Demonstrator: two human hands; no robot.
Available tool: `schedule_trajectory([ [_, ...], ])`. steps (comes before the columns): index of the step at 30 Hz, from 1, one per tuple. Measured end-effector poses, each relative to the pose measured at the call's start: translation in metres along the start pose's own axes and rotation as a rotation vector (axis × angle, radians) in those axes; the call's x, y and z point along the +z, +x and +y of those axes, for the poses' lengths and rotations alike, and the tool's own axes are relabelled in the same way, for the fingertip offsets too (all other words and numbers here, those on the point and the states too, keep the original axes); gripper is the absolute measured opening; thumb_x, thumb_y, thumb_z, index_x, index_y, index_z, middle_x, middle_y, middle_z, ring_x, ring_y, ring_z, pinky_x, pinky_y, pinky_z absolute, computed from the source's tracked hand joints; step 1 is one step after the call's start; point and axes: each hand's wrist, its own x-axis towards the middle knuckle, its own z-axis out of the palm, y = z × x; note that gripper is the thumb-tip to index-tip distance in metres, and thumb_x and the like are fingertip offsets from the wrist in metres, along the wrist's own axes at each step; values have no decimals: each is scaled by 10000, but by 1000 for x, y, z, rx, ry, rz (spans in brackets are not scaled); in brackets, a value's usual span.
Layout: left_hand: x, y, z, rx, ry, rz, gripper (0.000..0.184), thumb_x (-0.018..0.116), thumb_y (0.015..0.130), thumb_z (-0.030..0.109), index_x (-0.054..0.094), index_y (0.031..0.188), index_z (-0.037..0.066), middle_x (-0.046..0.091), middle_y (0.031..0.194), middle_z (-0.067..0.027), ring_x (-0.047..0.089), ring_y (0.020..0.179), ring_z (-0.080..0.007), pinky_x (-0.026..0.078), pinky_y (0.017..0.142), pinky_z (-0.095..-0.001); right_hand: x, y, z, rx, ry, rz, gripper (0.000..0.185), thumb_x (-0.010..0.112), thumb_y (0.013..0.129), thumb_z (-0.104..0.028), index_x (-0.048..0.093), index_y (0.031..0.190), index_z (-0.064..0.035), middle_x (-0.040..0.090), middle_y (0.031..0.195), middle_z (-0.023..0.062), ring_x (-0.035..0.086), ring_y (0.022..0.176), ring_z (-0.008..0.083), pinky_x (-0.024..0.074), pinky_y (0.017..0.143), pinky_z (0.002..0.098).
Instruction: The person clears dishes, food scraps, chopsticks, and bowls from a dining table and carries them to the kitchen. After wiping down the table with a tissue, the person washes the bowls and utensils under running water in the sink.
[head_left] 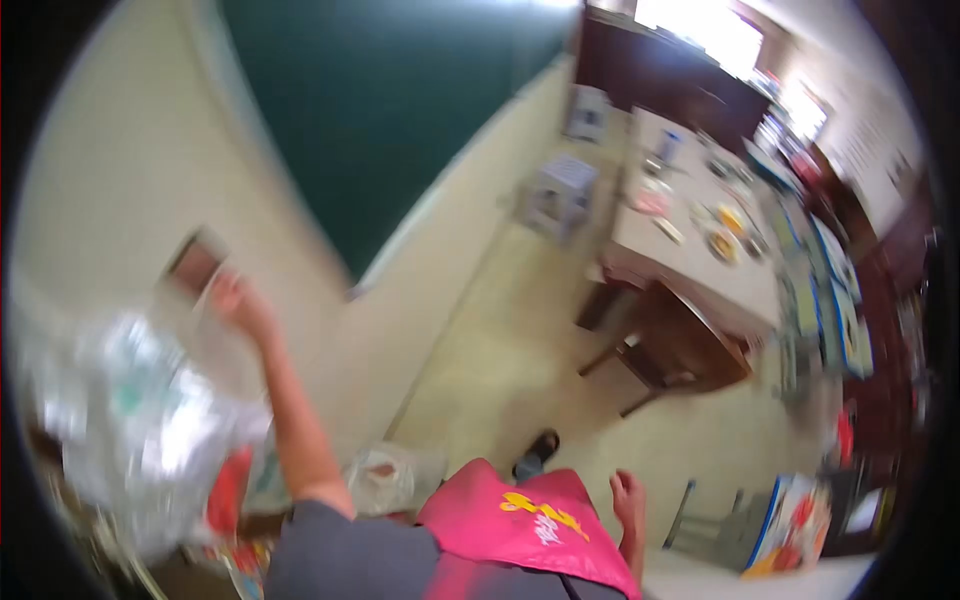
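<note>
Squarish brown panel (pixel 194 266) beside left hand (pixel 234 298).

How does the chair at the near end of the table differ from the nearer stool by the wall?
The chair is dark brown; the stool is pale, greyish white.
The chair has a curved backrest; the stool has none.
The chair stands close to the table; the stool is between the table and the wall.
Both are seats standing on the pale floor.
</note>
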Motion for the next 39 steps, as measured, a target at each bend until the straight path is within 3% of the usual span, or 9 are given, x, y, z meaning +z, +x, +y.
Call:
schedule_trajectory([
  [3, 24, -91, 53, -27, -423, 24, 263, 568, 884, 41, 511, 1131, -29, 561, 1126, -115, 539, 1016, -227, 425, 934, -364, -17, 57, -75, -106, 75, 49, 266, 651, 920, -182, 643, 1086, 25, 701, 989, 157, 684, 911, 224, 531, 808, 314],
  [6, 68, -191, 50, 42, -380, -531, 109, 507, 959, 128, 487, 1009, 33, 544, 1056, -109, 516, 978, -211, 423, 899, -338, -37, 144, -102, -227, 320, 161, 231, 615, 950, -144, 621, 1120, 12, 694, 952, 93, 665, 873, 139, 507, 744, 255],
  [10, 121, -235, 84, 317, 416, -2019, 505, 638, 899, 234, 488, 1327, 14, 577, 1233, -193, 540, 1167, -321, 435, 976, -379, -75, 274, -133, -293, 619, 369, 278, 569, 987, -185, 595, 1177, 16, 681, 980, 55, 629, 791, 103, 485, 708, 226],
  [13, 179, -231, 150, -184, 452, -1889, 629, 679, 862, 219, 423, 1401, 21, 518, 1350, -215, 499, 1245, -365, 420, 1015, -417, -110, 373, -155, -237, 611, 496, 320, 535, 1008, -240, 596, 1190, 16, 681, 991, 56, 627, 785, 96, 488, 703, 226],
  [16, 235, -218, 143, 186, 371, -1565, 688, 709, 837, 247, 406, 1409, 13, 514, 1356, -215, 532, 1203, -371, 436, 1013, -418, -111, 455, -138, -151, 529, 583, 345, 546, 1001, -278, 601, 1185, 9, 685, 969, 63, 649, 829, 114, 502, 717, 241],
  [23, 413, -195, 124, 149, 293, -1844, 667, 694, 860, 251, 404, 1406, 2, 522, 1346, -230, 564, 1174, -364, 456, 989, -426, -83, 519, -131, 151, 384, 746, 434, 528, 992, -395, 593, 1199, -19, 689, 965, 121, 665, 704, 150, 536, 664, 295],
  [25, 488, -192, 129, 121, 179, -1943, 663, 692, 868, 261, 404, 1404, -3, 528, 1337, -235, 564, 1179, -359, 456, 990, -424, -78, 524, -125, 209, 342, 826, 421, 518, 996, -422, 606, 1158, -43, 671, 964, 84, 642, 661, 116, 490, 544, 241],
  [31, 701, -176, 182, 677, 0, -1942, 619, 693, 878, 259, 439, 1382, 3, 559, 1299, -227, 585, 1153, -345, 472, 957, -408, -70, 532, -152, 425, -69, 982, 414, 524, 985, -437, 639, 1082, -51, 675, 797, 106, 652, 658, 212, 504, 628, 349],
  [39, 853, -213, 274, 558, -403, -2172, 593, 683, 886, 255, 452, 1371, 5, 563, 1291, -221, 582, 1151, -343, 468, 955, -409, -64, 547, -149, 509, -303, 1188, 342, 572, 967, -374, 665, 1005, -46, 684, 811, 121, 659, 696, 248, 513, 639, 357],
])
